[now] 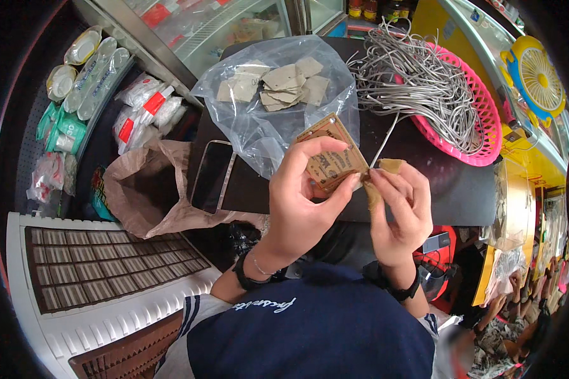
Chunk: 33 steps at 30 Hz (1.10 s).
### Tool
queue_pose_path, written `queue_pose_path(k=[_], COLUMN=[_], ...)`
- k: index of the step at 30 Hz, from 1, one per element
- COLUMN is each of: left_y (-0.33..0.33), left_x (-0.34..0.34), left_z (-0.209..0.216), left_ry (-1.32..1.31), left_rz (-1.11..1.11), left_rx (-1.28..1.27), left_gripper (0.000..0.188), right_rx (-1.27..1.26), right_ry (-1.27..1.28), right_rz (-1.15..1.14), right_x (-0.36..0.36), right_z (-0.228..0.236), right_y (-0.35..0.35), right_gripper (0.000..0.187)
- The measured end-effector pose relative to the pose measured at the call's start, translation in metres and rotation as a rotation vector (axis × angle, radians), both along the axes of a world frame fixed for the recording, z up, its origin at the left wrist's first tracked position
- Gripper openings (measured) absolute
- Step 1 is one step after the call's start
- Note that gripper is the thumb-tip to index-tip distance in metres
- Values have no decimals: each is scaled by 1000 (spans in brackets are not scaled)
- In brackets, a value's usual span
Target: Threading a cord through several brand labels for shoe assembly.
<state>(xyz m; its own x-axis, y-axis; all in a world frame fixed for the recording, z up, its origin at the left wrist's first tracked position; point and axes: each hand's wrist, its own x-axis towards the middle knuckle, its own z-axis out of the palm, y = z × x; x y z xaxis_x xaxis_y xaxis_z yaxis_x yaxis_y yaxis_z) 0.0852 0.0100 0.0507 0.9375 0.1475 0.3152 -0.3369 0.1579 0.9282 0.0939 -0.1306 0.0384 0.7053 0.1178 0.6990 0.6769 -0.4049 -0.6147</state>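
Note:
My left hand (297, 196) is closed around a small stack of brown printed cardboard tags (332, 159), tilted above the table's near edge. Against the stack's right corner, my right hand (399, 218) pinches the end of a thin grey cord (385, 140). Tan wrapping covers the tips of its thumb and index finger. From the pinch the cord runs up to a tangled heap of grey cords (417, 88), which spills over a pink plastic basket (487, 120). Fingertips hide where cord and tag meet. Beyond my left hand, loose grey-brown cardboard tags (287, 85) lie on a clear plastic bag (253, 126).
A phone (213, 175) lies at the left of the black table (449, 196), beside an open brown plastic bag (139, 189). Packaged goods fill a shelf at far left, above a white crate (28, 252). A yellow and blue fan (536, 79) stands at right; people sit at lower right.

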Motion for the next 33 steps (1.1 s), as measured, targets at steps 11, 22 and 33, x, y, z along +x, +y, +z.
queue_pose_path(k=[11,22,33], left_y=[-4,-6,-5], left_x=[0,5,4], left_z=[-9,-16,-18], left_ry=[-41,-206,-107], left_rz=[121,223,209], left_rx=[195,380,349], left_gripper=[40,36,37], right_rx=[-29,-186,-160], right_ry=[-55,31,7], right_rz=[-72,-136,-113], right_x=[2,12,17], right_z=[-3,-12,-18], right_y=[11,18,17], right_gripper=[28,30,31])
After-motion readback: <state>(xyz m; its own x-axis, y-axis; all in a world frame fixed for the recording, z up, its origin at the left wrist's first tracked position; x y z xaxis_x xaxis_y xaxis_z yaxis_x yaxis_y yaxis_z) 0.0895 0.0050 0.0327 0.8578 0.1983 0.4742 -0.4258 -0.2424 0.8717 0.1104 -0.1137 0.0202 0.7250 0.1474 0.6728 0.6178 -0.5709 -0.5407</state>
